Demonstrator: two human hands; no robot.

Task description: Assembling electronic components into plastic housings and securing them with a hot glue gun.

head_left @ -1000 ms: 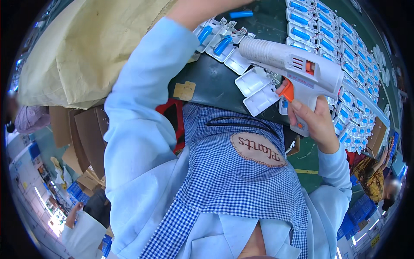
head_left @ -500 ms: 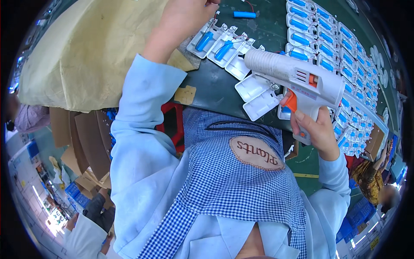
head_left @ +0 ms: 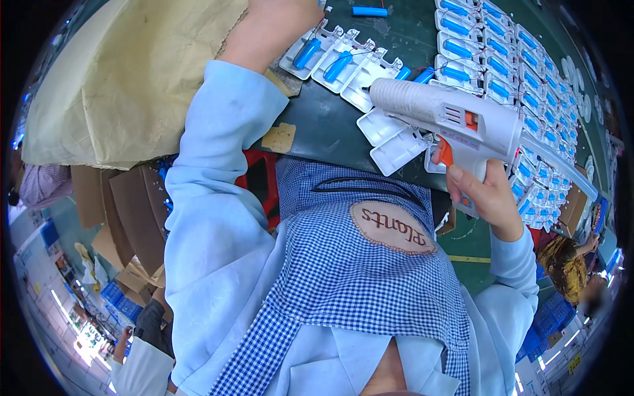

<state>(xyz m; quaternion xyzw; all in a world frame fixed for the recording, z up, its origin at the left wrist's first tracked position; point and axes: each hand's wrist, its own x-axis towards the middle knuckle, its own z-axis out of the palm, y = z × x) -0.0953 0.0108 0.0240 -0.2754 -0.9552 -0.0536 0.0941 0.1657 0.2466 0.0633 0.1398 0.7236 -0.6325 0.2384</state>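
The right hand (head_left: 487, 193) wraps the handle of a white glue gun (head_left: 432, 107) above the worktop (head_left: 317, 120), its tip near a white case (head_left: 356, 94). The left hand (head_left: 274, 28) is partly cut off at the upper edge, so its openness and hold cannot be told

glue gun (head_left: 492, 129): smooth plastic; trays (head_left: 398, 156): glossy plastic; sack (head_left: 125, 86): matt, creased; apron (head_left: 363, 290): woven cloth; cartons (head_left: 135, 208): matt cardboard.
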